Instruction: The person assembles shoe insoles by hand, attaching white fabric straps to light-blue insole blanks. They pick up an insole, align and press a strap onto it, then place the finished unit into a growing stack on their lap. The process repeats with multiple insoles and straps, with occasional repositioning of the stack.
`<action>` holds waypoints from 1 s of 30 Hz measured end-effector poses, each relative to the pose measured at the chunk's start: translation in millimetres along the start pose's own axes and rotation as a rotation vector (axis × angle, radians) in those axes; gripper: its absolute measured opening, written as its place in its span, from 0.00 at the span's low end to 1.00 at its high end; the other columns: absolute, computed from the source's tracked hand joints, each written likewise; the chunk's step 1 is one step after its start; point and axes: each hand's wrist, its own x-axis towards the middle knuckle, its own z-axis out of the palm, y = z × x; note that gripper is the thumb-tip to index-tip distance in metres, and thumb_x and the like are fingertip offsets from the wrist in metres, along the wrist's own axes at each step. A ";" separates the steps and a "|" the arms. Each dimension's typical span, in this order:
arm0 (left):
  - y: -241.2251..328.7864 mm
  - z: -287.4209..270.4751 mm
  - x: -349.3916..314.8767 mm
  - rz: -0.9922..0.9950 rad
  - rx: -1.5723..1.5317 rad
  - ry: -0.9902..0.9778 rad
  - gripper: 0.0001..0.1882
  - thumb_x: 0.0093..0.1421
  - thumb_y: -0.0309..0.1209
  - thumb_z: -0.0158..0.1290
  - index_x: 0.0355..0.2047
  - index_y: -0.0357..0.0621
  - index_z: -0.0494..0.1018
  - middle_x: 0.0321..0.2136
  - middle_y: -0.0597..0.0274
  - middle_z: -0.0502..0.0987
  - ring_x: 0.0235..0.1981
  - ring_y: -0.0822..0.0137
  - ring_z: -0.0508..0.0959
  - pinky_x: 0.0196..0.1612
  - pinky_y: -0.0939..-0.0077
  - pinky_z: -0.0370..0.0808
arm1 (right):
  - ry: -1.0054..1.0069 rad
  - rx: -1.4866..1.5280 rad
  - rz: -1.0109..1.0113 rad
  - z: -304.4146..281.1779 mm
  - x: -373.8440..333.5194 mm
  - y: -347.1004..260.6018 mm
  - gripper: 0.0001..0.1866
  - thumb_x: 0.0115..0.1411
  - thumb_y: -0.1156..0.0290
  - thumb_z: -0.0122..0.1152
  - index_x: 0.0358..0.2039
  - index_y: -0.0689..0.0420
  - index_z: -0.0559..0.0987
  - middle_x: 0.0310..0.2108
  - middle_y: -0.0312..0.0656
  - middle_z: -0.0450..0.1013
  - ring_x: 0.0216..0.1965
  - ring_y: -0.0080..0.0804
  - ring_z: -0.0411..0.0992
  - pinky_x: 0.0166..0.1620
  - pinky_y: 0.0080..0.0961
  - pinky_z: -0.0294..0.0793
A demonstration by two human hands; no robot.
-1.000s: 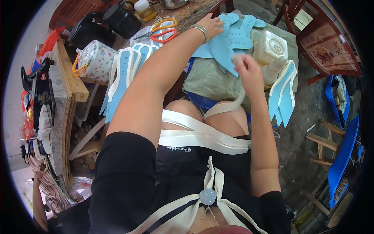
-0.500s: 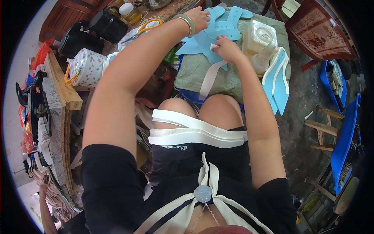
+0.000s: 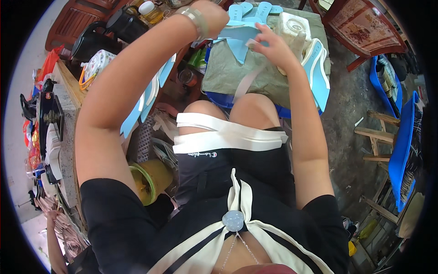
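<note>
My left hand (image 3: 212, 19) is at the left end of a light-blue flat piece (image 3: 239, 33) with a white strip along its edge. Its fingers are turned away and hidden, so its grip does not show. At the piece's right end is my right hand (image 3: 270, 45), index finger and thumb apart, with something white at the thumb tip. Behind lie several rounded light-blue pieces (image 3: 263, 10). Across my thighs rest white strips (image 3: 228, 144). Another pale strip (image 3: 248, 83) lies on the green cloth (image 3: 219, 77) in front of me.
A white square container (image 3: 292, 25) and a pale bottle (image 3: 297, 45) stand at the right of the cloth. White-edged blue pieces (image 3: 315, 68) hang beside them; others (image 3: 146, 100) are under my left arm. Dark mugs (image 3: 127, 26), a yellowish bucket (image 3: 153, 180) and a wooden chair (image 3: 365, 34) surround me.
My left hand has moved left and nearer, away from the pile. My right hand has shifted slightly. A white-edged blue piece now spans between them, and white-edged pieces show beneath my left arm.
</note>
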 end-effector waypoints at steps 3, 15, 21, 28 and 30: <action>19.5 40.4 -38.5 -0.090 -0.119 0.156 0.11 0.52 0.29 0.51 0.36 0.41 0.68 0.28 0.53 0.77 0.34 0.51 0.78 0.35 0.56 0.74 | 0.224 -0.049 -0.031 1.5 -56.0 -19.4 0.08 0.55 0.68 0.60 0.25 0.60 0.75 0.54 0.56 0.68 0.55 0.50 0.68 0.55 0.37 0.67; 151.6 126.5 -99.6 -0.734 -2.534 0.183 0.16 0.64 0.35 0.49 0.46 0.38 0.65 0.35 0.51 0.78 0.31 0.63 0.80 0.35 0.72 0.78 | -0.068 0.729 0.599 15.3 -131.0 -79.5 0.13 0.61 0.73 0.54 0.43 0.67 0.77 0.43 0.40 0.76 0.32 0.18 0.69 0.40 0.16 0.69; 162.4 107.8 -123.9 -0.688 -2.697 0.360 0.15 0.67 0.35 0.44 0.49 0.39 0.65 0.40 0.50 0.78 0.35 0.64 0.80 0.37 0.73 0.77 | 0.124 0.887 0.395 0.7 -117.5 -108.3 0.12 0.62 0.70 0.55 0.41 0.65 0.77 0.48 0.43 0.74 0.33 0.21 0.70 0.38 0.18 0.70; 154.5 113.3 -133.6 -0.734 -2.309 0.251 0.14 0.64 0.32 0.45 0.49 0.41 0.65 0.38 0.51 0.79 0.32 0.63 0.81 0.36 0.72 0.77 | -0.154 0.133 -0.098 25.9 -31.5 -45.3 0.09 0.55 0.69 0.58 0.26 0.62 0.75 0.56 0.39 0.70 0.29 0.34 0.73 0.33 0.28 0.72; 148.4 113.2 -138.9 -0.741 -2.254 0.246 0.14 0.64 0.32 0.46 0.48 0.41 0.66 0.37 0.51 0.79 0.31 0.63 0.81 0.35 0.73 0.77 | -0.370 0.041 -0.016 24.6 -7.8 -43.2 0.10 0.57 0.66 0.58 0.27 0.61 0.76 0.54 0.40 0.71 0.32 0.32 0.73 0.37 0.28 0.71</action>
